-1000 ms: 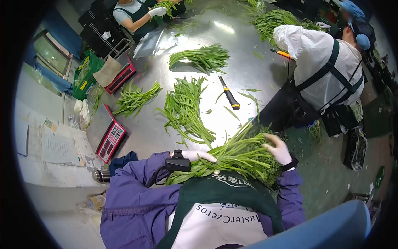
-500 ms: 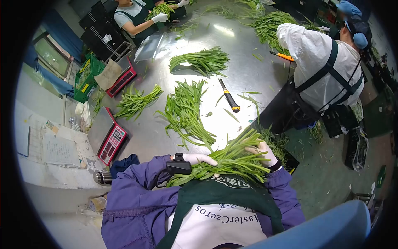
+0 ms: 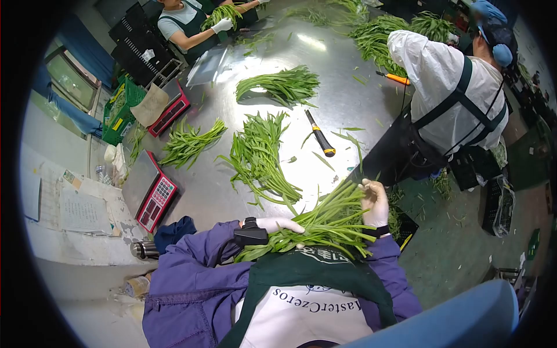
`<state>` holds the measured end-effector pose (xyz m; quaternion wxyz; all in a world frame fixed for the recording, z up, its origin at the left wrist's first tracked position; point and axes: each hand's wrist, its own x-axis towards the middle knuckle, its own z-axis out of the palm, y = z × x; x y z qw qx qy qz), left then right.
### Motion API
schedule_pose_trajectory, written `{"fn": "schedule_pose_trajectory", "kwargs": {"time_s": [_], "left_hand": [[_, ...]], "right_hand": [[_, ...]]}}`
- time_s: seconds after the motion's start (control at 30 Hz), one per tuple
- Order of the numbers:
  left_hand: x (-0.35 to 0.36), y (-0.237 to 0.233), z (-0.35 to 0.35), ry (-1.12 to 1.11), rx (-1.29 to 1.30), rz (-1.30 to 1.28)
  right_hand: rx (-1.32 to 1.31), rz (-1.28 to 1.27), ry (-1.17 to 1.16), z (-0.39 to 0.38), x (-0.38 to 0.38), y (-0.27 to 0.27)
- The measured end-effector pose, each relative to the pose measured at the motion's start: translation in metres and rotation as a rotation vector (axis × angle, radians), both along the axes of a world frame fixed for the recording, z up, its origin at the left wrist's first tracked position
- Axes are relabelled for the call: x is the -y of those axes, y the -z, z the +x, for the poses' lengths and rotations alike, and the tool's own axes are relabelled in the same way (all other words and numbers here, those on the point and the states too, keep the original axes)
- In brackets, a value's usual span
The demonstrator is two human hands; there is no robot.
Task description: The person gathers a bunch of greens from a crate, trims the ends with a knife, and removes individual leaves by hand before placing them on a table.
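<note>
A loose bunch of long-stemmed leafy greens, like water spinach [image 3: 331,223], lies across the front of my apron at the table's near edge. My left hand [image 3: 279,224], in a white glove, is closed around its leafy side, thumb on top; the fingers underneath are hidden. At the cut stem ends on the right is my gloved right hand [image 3: 376,203]. Its fingers are bent together by the stem tips, and what they pinch, if anything, is too small to name. Just beyond my hands another pile of greens [image 3: 261,156] rests on the metal table.
A yellow-and-black knife [image 3: 322,136] lies on the table [image 3: 342,110]. More greens [image 3: 278,86] sit further back. Two red scales [image 3: 156,200] [image 3: 169,108] stand at left. A co-worker in white [image 3: 447,87] stands close at right; another person [image 3: 188,29] holds greens across the table.
My right hand has moved up and away from among the stems to their tips, its fingers now bent. My left hand keeps its hold on the bunch.
</note>
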<state>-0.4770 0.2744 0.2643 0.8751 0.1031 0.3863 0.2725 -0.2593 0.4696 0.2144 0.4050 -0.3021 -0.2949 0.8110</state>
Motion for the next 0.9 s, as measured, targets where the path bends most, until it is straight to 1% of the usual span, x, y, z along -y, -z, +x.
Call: {"fn": "schedule_pose_trajectory", "kwargs": {"time_s": [0.03, 0.07, 0.1, 0.17, 0.2, 0.23, 0.3, 0.33, 0.37, 0.43, 0.47, 0.53, 0.57, 0.63, 0.7, 0.77, 0.8, 0.83, 0.9], "left_hand": [[0.001, 0.001, -0.001, -0.001, -0.004, 0.003], [0.003, 0.004, -0.003, -0.015, -0.003, -0.013], [0.005, 0.007, -0.004, -0.027, 0.001, -0.031], [0.005, 0.007, -0.007, -0.038, 0.019, -0.026], [0.002, 0.004, -0.009, 0.018, 0.049, -0.006], [0.001, 0.002, -0.011, 0.075, 0.078, 0.013], [0.001, -0.002, -0.003, 0.058, 0.041, -0.003], [0.0, -0.007, 0.002, 0.003, 0.025, -0.026], [0.001, -0.01, 0.005, -0.053, 0.009, -0.048], [0.002, 0.001, -0.001, -0.025, 0.038, -0.024], [0.002, 0.001, -0.002, 0.003, 0.067, 0.0], [0.002, -0.005, 0.002, -0.022, 0.04, -0.033], [0.001, -0.008, 0.003, -0.046, 0.015, -0.064], [0.002, 0.004, 0.0, -0.008, 0.004, -0.062], [0.003, 0.014, -0.002, 0.028, -0.007, -0.059], [0.003, 0.014, -0.002, 0.023, 0.013, -0.068], [0.003, 0.01, -0.001, 0.022, 0.014, -0.068], [0.002, 0.004, -0.001, -0.003, -0.003, -0.065], [-0.001, 0.0, -0.004, -0.028, -0.018, -0.063]], "right_hand": [[0.179, 0.101, -0.002, 0.005, -0.004, -0.008], [0.414, 0.32, -0.058, 0.007, -0.003, -0.024], [0.406, 0.353, -0.11, 0.013, -0.002, -0.03], [0.347, 0.533, -0.289, 0.025, -0.005, -0.037], [0.389, 0.551, -0.323, 0.021, 0.002, -0.057], [0.389, 0.549, -0.322, 0.019, 0.001, -0.062], [0.436, 0.73, -0.502, 0.017, 0.001, -0.066], [0.441, 0.632, -0.491, 0.016, 0.002, -0.064], [0.44, 0.632, -0.491, 0.017, 0.002, -0.063], [0.435, 0.447, -0.539, 0.019, -0.001, -0.061], [0.433, 0.446, -0.54, 0.018, 0.0, -0.061], [0.336, 0.445, -0.478, 0.017, 0.004, -0.063], [0.336, 0.444, -0.478, 0.017, 0.004, -0.063], [0.411, 0.461, -0.376, 0.015, 0.004, -0.064], [0.378, 0.465, -0.345, 0.017, -0.006, -0.046], [0.358, 0.451, -0.071, 0.021, -0.017, -0.043], [0.437, 0.437, 0.005, 0.026, -0.019, -0.048], [0.562, 0.528, 0.075, 0.024, -0.017, -0.05], [0.591, 0.618, -0.031, 0.029, -0.012, -0.057]]}}
